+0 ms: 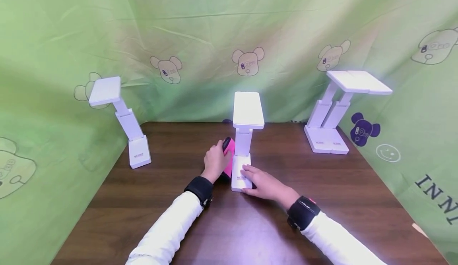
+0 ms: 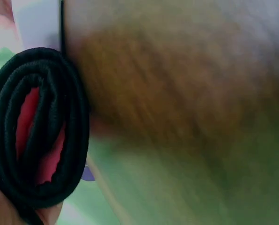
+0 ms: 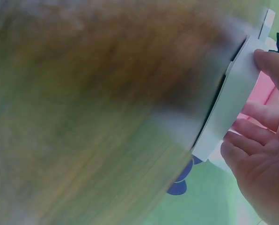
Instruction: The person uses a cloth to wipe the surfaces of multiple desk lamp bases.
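A white desk lamp (image 1: 248, 110) with a lit panel stands at the table's middle. My left hand (image 1: 216, 162) grips a rolled pink cloth with black edging (image 1: 229, 165), upright against the left side of the lamp's base. In the left wrist view the end of the rolled cloth (image 2: 78, 140) shows its black layers with pink between them. My right hand (image 1: 266, 183) rests on the lamp base (image 1: 240, 182) from the right, fingers over its top and thumb at its near edge. The right wrist view shows the thumb touching the base (image 3: 238, 89), with the fingers fairly straight.
Another white lamp (image 1: 134, 132) stands at the table's left. Two more lamps (image 1: 325, 132) stand side by side at the back right. A green curtain with bear prints (image 1: 200, 26) hangs behind and beside the brown wooden table (image 1: 171, 153).
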A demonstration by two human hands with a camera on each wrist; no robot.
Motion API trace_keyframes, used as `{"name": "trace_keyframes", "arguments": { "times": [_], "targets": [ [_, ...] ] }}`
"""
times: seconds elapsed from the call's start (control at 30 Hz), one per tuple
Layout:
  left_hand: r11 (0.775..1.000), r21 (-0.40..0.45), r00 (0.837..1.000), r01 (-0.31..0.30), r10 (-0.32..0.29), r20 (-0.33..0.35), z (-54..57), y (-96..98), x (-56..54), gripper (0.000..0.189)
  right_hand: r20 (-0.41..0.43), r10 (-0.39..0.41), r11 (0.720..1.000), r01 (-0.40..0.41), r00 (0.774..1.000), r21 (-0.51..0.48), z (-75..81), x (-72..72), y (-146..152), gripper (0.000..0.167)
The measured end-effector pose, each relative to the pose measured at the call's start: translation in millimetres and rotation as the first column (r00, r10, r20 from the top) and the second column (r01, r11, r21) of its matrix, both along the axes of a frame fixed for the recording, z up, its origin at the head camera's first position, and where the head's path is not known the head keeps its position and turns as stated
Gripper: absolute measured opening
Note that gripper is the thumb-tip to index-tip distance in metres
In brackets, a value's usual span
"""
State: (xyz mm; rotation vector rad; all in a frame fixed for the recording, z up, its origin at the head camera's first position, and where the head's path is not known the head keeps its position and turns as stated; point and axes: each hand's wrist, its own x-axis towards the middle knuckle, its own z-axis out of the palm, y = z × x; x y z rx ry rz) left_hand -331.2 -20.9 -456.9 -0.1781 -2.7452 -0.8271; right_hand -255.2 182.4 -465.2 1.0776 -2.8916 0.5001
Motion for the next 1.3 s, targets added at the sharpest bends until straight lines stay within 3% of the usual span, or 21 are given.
{"name": "trace_keyframes", "arguments": {
  "times": [0.17,0.27,0.4,0.57,0.7,0.8,0.87,0.9,1.0,1.07,1.13,1.2,1.3],
  "targets": [
    [0.993,-0.008,0.993,0.117,-0.117,0.028,3.1,-2.5,8.0,0.049,-0.005,0.017,0.999,-0.017,1.000,-0.029,-0.5,0.0,-0.6,0.067],
    [0.977,-0.008,0.974,0.211,-0.210,0.081,4.9,-5.9,17.4,0.054,-0.012,0.018,0.999,-0.018,1.000,-0.041,-0.2,-0.4,2.3,0.067],
    [0.938,-0.031,0.931,0.345,-0.337,0.141,6.3,-13.2,36.0,0.058,-0.026,0.028,0.998,-0.029,0.999,-0.050,-0.3,-3.0,5.3,0.066],
    [0.870,-0.062,0.865,0.490,-0.475,0.164,9.8,-21.8,58.4,0.040,-0.040,0.036,0.997,-0.038,0.999,-0.068,-0.8,-6.0,6.8,0.060],
    [0.830,-0.036,0.821,0.556,-0.542,0.176,11.5,-29.5,74.2,0.030,-0.030,0.028,0.997,-0.030,0.999,-0.076,-0.5,-5.0,6.7,0.060],
    [0.818,-0.008,0.803,0.576,-0.564,0.193,11.9,-36.6,83.0,0.030,-0.011,0.025,0.996,-0.025,1.000,-0.080,-0.1,-2.7,5.9,0.063],
    [0.824,-0.008,0.810,0.567,-0.555,0.192,12.5,-40.0,84.7,0.030,0.006,0.018,0.997,-0.018,1.000,-0.081,0.4,-1.7,7.1,0.065],
    [0.835,-0.014,0.822,0.550,-0.538,0.185,12.7,-41.9,84.1,0.030,0.009,0.018,0.997,-0.018,1.000,-0.081,0.4,-1.1,7.7,0.065],
    [0.892,-0.025,0.885,0.451,-0.443,0.140,15.1,-47.1,78.5,0.029,0.016,0.015,0.997,-0.014,1.000,-0.075,-0.1,-0.8,8.9,0.066],
    [0.937,-0.016,0.933,0.350,-0.347,0.098,16.9,-49.4,71.4,0.031,0.020,0.009,0.998,-0.008,1.000,-0.065,-0.9,-1.3,9.4,0.067],
    [0.969,0.004,0.967,0.249,-0.248,0.057,18.3,-50.3,62.5,0.035,0.024,0.006,0.998,-0.004,1.000,-0.058,-1.4,-2.2,9.4,0.067],
    [0.985,0.027,0.985,0.168,-0.169,0.025,18.7,-49.9,52.5,0.039,0.022,0.005,0.999,-0.004,1.000,-0.051,-1.9,-2.9,9.2,0.068],
    [0.995,0.039,0.996,0.088,-0.088,-0.003,15.9,-46.7,36.0,0.045,0.023,0.004,0.999,-0.003,1.000,-0.053,-1.8,-3.6,8.7,0.068]
  ]
}}
